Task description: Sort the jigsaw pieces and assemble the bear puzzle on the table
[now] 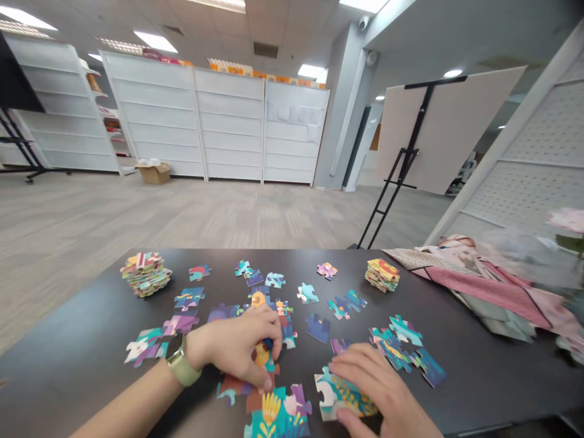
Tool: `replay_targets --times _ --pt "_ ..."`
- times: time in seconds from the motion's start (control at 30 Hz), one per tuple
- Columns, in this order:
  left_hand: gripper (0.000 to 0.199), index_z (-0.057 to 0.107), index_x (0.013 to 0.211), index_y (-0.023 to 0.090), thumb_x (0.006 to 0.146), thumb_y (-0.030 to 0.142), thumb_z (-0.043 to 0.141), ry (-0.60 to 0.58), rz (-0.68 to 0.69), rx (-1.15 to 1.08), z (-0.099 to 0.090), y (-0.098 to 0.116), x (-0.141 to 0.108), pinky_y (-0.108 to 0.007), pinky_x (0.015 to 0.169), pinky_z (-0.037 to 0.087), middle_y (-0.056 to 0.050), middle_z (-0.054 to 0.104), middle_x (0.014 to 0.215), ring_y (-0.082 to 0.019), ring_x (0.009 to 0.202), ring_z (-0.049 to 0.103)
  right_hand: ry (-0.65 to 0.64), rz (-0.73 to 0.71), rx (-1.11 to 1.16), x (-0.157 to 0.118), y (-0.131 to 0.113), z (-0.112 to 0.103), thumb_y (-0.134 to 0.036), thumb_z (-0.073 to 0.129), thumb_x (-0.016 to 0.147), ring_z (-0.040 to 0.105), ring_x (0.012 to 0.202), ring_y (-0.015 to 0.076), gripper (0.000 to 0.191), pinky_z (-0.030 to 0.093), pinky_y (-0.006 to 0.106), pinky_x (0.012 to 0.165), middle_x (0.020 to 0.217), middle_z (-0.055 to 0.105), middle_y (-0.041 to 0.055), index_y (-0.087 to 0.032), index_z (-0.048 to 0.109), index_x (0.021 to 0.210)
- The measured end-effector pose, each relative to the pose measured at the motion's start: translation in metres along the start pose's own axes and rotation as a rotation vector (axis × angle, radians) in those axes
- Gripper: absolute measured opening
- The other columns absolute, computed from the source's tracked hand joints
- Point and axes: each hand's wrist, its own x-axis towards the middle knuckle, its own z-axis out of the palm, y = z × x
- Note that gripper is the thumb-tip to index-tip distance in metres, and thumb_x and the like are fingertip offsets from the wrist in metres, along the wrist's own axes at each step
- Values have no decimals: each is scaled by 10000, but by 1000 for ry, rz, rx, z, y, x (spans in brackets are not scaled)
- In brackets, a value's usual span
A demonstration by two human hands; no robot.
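My left hand (249, 344), wearing a watch with a pale green band (185, 365), rests on joined jigsaw pieces. Its bent fingers and thumb close about a puzzle piece (261, 356) with an orange-yellow shape, partly hidden under the palm. Just below it lies a joined teal section (280, 417) with a yellow plant. To the right, my right hand (376, 386) grips a teal and white puzzle piece (335, 395) with yellow leaves, fingers over its top and thumb at its lower edge. That piece lies apart from the joined section.
Loose pieces (318, 327) are scattered across the dark table (182, 420). Stacks of pieces stand at the back left (146, 275) and back right (382, 275). More pieces lie at left (146, 347) and right (396, 350). Pink cloth (493, 292) covers the right side.
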Motion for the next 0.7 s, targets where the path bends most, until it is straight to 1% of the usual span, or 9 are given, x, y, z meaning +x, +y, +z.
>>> replay_targets --times 0.03,0.1,0.2,0.3,0.37,0.47,0.53,0.7 --pt "345 633 845 233 658 356 896 7 -2 -5 -1 1 0 -284 884 400 27 562 951 -205 984 524 -46 14 -24 1 5 2 -314 775 815 695 1069 267 339 607 383 896 1134 756 64 -269 714 1146" --pt "321 623 834 227 680 342 879 17 3 -11 -3 2 0 -284 884 400 28 565 938 -199 968 532 -123 46 -59 0 13 5 -372 790 797 681 1133 298 354 594 429 945 1195 746 68 -280 729 1133" --pt "300 617 831 229 697 349 857 14 -2 2 -4 4 0 -282 859 404 21 562 946 -204 965 529 -195 78 -39 -6 18 10 -342 752 834 662 1179 285 312 588 425 966 1228 736 55 -296 730 1142" --pt "300 618 833 228 688 327 861 5 -37 16 -4 5 1 -279 844 403 18 557 948 -207 963 525 -239 82 -14 -7 15 10 -320 732 847 626 1238 285 405 570 443 1004 1285 708 61 -286 683 1247" --pt "304 617 832 227 680 303 869 1 -40 15 -4 6 1 -280 857 399 20 559 946 -206 967 527 -256 84 -7 -5 13 9 -307 718 856 612 1256 285 410 560 454 1018 1300 698 73 -272 673 1262" --pt "293 618 837 229 689 306 859 13 -27 10 -3 5 1 -289 879 399 16 569 960 -209 976 529 -275 89 35 1 10 8 -235 697 841 638 1212 268 292 573 408 998 1238 724 80 -246 717 1132" --pt "273 621 846 233 707 326 836 19 -28 12 -3 5 1 -300 889 402 11 572 968 -215 983 531 -266 88 72 4 8 8 -185 689 808 654 1175 254 257 576 375 988 1197 734 75 -235 719 1059" --pt "256 623 857 236 719 342 812 23 -20 7 -2 5 1 -326 921 401 7 576 969 -220 995 536 -204 94 152 7 4 10 -92 653 731 669 1083 222 314 575 321 954 1098 734 60 -229 675 1013"
